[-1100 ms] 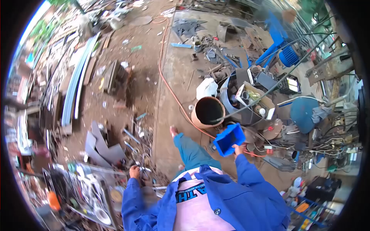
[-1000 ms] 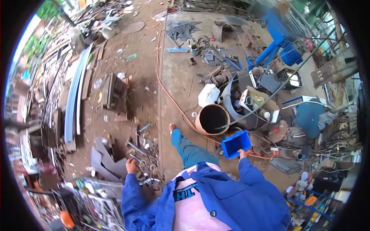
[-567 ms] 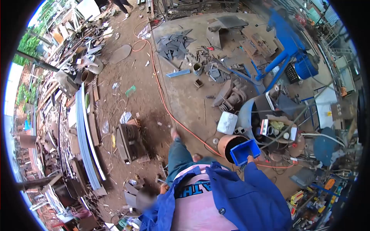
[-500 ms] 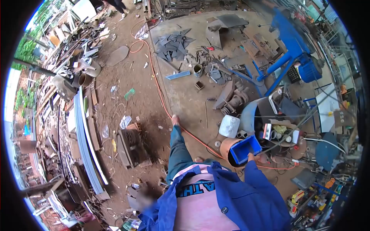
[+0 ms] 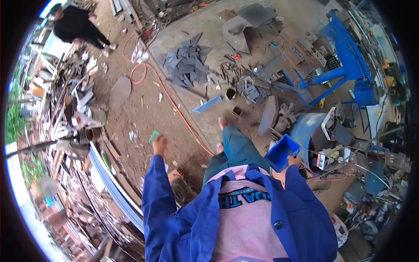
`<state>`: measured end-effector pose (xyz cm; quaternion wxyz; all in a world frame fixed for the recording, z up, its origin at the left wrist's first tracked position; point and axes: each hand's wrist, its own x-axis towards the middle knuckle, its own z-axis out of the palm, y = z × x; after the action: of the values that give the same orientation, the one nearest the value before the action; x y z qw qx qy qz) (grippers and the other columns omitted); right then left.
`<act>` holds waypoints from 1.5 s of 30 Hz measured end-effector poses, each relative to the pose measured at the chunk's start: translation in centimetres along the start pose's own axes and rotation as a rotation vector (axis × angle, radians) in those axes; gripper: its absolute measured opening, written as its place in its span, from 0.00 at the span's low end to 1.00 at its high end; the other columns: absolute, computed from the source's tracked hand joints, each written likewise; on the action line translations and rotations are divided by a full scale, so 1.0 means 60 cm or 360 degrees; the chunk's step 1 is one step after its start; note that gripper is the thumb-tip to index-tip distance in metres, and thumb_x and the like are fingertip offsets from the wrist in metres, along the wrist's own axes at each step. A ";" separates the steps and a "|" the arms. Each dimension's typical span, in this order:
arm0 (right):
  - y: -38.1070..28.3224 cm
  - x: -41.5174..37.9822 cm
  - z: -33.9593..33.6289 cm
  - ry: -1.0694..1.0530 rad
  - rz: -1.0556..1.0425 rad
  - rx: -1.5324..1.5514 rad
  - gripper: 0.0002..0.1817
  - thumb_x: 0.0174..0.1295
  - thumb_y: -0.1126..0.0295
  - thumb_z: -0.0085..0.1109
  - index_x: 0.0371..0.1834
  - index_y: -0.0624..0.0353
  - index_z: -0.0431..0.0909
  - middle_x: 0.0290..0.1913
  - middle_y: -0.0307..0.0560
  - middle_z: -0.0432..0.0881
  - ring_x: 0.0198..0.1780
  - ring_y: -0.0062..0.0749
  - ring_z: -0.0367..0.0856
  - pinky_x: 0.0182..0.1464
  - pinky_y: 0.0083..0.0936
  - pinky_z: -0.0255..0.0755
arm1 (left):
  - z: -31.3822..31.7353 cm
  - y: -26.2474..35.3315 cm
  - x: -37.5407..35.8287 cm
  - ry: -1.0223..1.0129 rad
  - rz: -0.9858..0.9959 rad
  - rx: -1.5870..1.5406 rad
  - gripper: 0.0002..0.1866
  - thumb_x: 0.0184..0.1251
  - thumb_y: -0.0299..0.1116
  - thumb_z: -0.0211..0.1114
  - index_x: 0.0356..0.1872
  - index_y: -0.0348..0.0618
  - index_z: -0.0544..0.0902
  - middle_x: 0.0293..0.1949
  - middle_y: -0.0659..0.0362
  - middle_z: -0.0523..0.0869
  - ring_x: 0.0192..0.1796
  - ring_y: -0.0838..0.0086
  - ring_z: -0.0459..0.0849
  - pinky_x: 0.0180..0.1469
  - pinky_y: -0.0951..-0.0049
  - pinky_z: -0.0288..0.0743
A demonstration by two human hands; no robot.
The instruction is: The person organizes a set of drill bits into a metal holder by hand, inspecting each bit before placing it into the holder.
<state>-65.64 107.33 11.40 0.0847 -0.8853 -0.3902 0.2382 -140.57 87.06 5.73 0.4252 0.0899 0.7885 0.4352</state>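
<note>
Head view: your pink shirt (image 5: 244,231) bears partial lettering, "DA TH"; the jacket (image 5: 301,218) covers the rest. Your right hand (image 5: 293,163) is clamped on the near rim of the blue bin (image 5: 283,151), right of your trousers (image 5: 245,150). Judged light, stiff, smooth plastic; hold by the rim. No label legible. Your left hand (image 5: 159,145) is curled, contents undetermined. Farther: a person (image 5: 78,25).

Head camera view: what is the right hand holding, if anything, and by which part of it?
The right hand holds an open-topped blue bin, with its grip at the rim of the bin's near side.
</note>
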 end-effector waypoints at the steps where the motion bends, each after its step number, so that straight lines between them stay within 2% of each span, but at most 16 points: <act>1: -0.014 0.022 0.043 -0.0012 0.0096 0.0008 0.20 0.33 0.65 0.69 0.32 0.64 0.85 0.34 0.60 0.88 0.39 0.58 0.86 0.46 0.42 0.78 | 0.024 0.150 0.035 0.0020 0.0070 -0.0017 0.16 0.74 0.35 0.62 0.58 0.45 0.81 0.43 0.61 0.87 0.41 0.76 0.85 0.36 0.75 0.77; 5: -0.070 0.094 0.208 0.0135 0.0280 0.0027 0.16 0.32 0.66 0.68 0.26 0.65 0.84 0.31 0.61 0.87 0.36 0.57 0.86 0.40 0.44 0.78 | 0.105 0.459 0.156 0.0033 0.0496 0.0065 0.18 0.74 0.35 0.60 0.60 0.40 0.81 0.43 0.57 0.89 0.40 0.75 0.86 0.37 0.74 0.77; 6: -0.166 0.077 0.197 0.0029 0.0470 -0.0119 0.26 0.36 0.66 0.67 0.43 0.67 0.85 0.45 0.65 0.88 0.52 0.60 0.86 0.56 0.42 0.79 | 0.123 0.487 0.190 0.0003 0.0434 0.0095 0.18 0.75 0.36 0.60 0.62 0.44 0.80 0.46 0.58 0.88 0.43 0.75 0.86 0.41 0.73 0.78; 8: -0.198 0.121 0.277 0.0051 0.0554 0.0030 0.17 0.31 0.66 0.68 0.24 0.67 0.82 0.29 0.60 0.86 0.34 0.54 0.86 0.40 0.45 0.79 | 0.158 0.505 0.243 -0.0124 0.0265 0.0166 0.19 0.76 0.39 0.60 0.63 0.48 0.80 0.48 0.60 0.88 0.45 0.75 0.86 0.44 0.72 0.79; 12: -0.391 0.153 0.313 -0.0040 0.0626 0.0298 0.17 0.31 0.65 0.67 0.26 0.65 0.83 0.28 0.58 0.85 0.34 0.53 0.85 0.40 0.44 0.79 | 0.198 0.418 0.340 -0.0712 -0.0163 0.0878 0.19 0.75 0.38 0.57 0.62 0.45 0.81 0.41 0.60 0.89 0.38 0.76 0.86 0.31 0.75 0.76; 14: -0.491 0.166 0.330 0.0087 0.0752 0.0201 0.18 0.31 0.65 0.68 0.27 0.65 0.83 0.29 0.58 0.86 0.35 0.53 0.85 0.40 0.43 0.79 | 0.088 0.284 0.453 -0.1301 0.0614 0.1223 0.20 0.76 0.40 0.53 0.60 0.42 0.83 0.41 0.52 0.90 0.41 0.64 0.88 0.43 0.60 0.83; 21: -0.654 0.160 0.340 0.0168 0.1167 0.0612 0.20 0.34 0.68 0.68 0.34 0.67 0.84 0.36 0.59 0.88 0.40 0.53 0.86 0.45 0.41 0.80 | 0.203 0.595 0.848 -0.1425 0.0932 0.2636 0.20 0.69 0.43 0.59 0.54 0.43 0.85 0.45 0.50 0.90 0.47 0.55 0.88 0.51 0.54 0.80; 24: -0.738 0.097 0.353 0.0436 0.1439 0.0661 0.19 0.36 0.67 0.68 0.34 0.68 0.85 0.36 0.59 0.88 0.41 0.53 0.87 0.45 0.41 0.80 | 0.303 0.750 1.022 -0.1345 0.1159 0.3277 0.20 0.66 0.45 0.62 0.50 0.43 0.86 0.48 0.49 0.90 0.50 0.51 0.87 0.55 0.50 0.79; 25: -0.767 0.061 0.346 0.0592 0.1535 0.0610 0.19 0.38 0.67 0.68 0.33 0.68 0.85 0.36 0.59 0.88 0.40 0.52 0.87 0.45 0.40 0.80 | 0.374 0.836 1.102 -0.1777 0.0757 0.2830 0.12 0.58 0.40 0.65 0.39 0.46 0.86 0.38 0.50 0.88 0.42 0.51 0.87 0.47 0.50 0.79; 26: -0.784 0.030 0.350 0.0539 0.1652 0.0532 0.20 0.38 0.67 0.68 0.36 0.68 0.85 0.38 0.60 0.89 0.42 0.53 0.88 0.48 0.41 0.80 | 0.478 0.944 1.168 -0.1999 0.1564 0.2326 0.09 0.51 0.38 0.67 0.33 0.47 0.84 0.29 0.50 0.85 0.36 0.52 0.85 0.41 0.51 0.77; 27: -0.801 0.007 0.357 0.0490 0.1757 0.0467 0.21 0.39 0.68 0.68 0.39 0.68 0.86 0.40 0.61 0.89 0.44 0.55 0.88 0.51 0.41 0.80 | 0.543 0.952 1.277 -0.1534 0.1861 0.2478 0.09 0.50 0.36 0.66 0.32 0.48 0.84 0.29 0.53 0.85 0.36 0.53 0.86 0.41 0.53 0.77; 29: -0.802 -0.046 0.397 0.0538 0.1857 0.0555 0.18 0.40 0.70 0.67 0.36 0.70 0.86 0.37 0.61 0.89 0.39 0.52 0.88 0.46 0.41 0.79 | 0.735 1.118 1.399 -0.1469 0.1687 0.2372 0.06 0.64 0.36 0.61 0.36 0.49 0.84 0.31 0.57 0.86 0.34 0.62 0.86 0.36 0.59 0.79; 32: -0.845 -0.114 0.405 0.0576 0.1849 0.0955 0.14 0.40 0.72 0.66 0.30 0.71 0.85 0.30 0.58 0.87 0.30 0.48 0.84 0.39 0.41 0.78 | 1.040 1.353 1.267 -0.1119 0.0769 0.1288 0.08 0.73 0.32 0.57 0.37 0.46 0.84 0.30 0.61 0.86 0.34 0.76 0.86 0.25 0.76 0.73; 35: -0.899 -0.112 0.412 0.0629 0.1944 0.0839 0.10 0.38 0.75 0.65 0.25 0.70 0.83 0.26 0.56 0.84 0.24 0.45 0.78 0.32 0.42 0.74 | 1.235 1.450 1.119 -0.1375 0.0572 0.1171 0.18 0.74 0.37 0.59 0.61 0.46 0.80 0.46 0.61 0.88 0.43 0.75 0.86 0.41 0.74 0.78; 37: -0.915 -0.089 0.421 0.0626 0.2344 0.1074 0.10 0.36 0.75 0.66 0.23 0.71 0.81 0.25 0.56 0.83 0.23 0.46 0.76 0.30 0.44 0.72 | 1.320 1.442 1.045 -0.1615 0.0654 0.1232 0.17 0.75 0.37 0.59 0.60 0.46 0.81 0.47 0.62 0.88 0.46 0.75 0.86 0.46 0.72 0.77; 45: -0.895 0.190 0.416 0.0555 0.2195 0.1049 0.14 0.34 0.68 0.69 0.21 0.69 0.84 0.29 0.59 0.87 0.29 0.49 0.83 0.36 0.42 0.79 | 1.385 1.289 0.776 -0.2275 0.0086 0.2017 0.18 0.71 0.38 0.65 0.60 0.48 0.82 0.43 0.62 0.87 0.43 0.75 0.87 0.43 0.69 0.81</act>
<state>-106.09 151.33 3.60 0.2362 -0.8815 0.3577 0.1981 -124.96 208.35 15.57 0.6683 0.5662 0.4290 -0.2209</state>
